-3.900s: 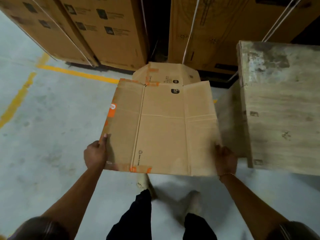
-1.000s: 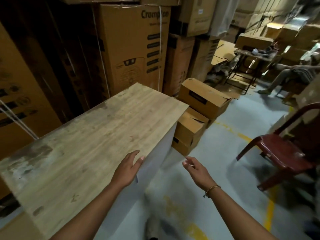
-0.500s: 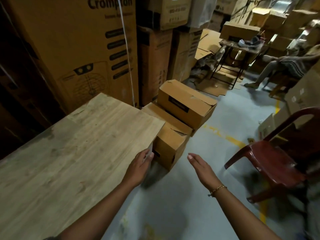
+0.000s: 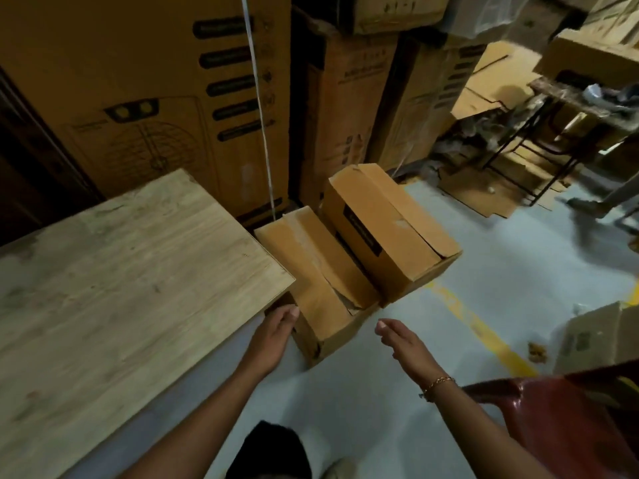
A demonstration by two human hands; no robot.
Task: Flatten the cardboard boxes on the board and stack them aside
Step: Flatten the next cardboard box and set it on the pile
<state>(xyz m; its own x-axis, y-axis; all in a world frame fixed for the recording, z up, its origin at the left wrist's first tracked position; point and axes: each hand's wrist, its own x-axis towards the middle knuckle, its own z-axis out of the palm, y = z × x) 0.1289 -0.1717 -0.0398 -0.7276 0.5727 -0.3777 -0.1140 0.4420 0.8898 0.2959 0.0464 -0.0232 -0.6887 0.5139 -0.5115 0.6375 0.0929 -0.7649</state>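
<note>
Work was plainly left: two brown cartons sat unflattened on the concrete floor [image 4: 484, 271] just beside the far corner of the wooden board [image 4: 131, 288]. The rear carton [image 4: 387, 229] leaned on the nearer carton [image 4: 321, 267], and neither was on the board yet. The left hand [image 4: 276, 335] reached to the nearer carton's corner with fingers loosely extended, gripping nothing; whether it touched was unclear. The right hand [image 4: 404, 344] hovered flat and empty close by.

Dim, warm light — motion blur, wide-angle bending at edges.
</note>
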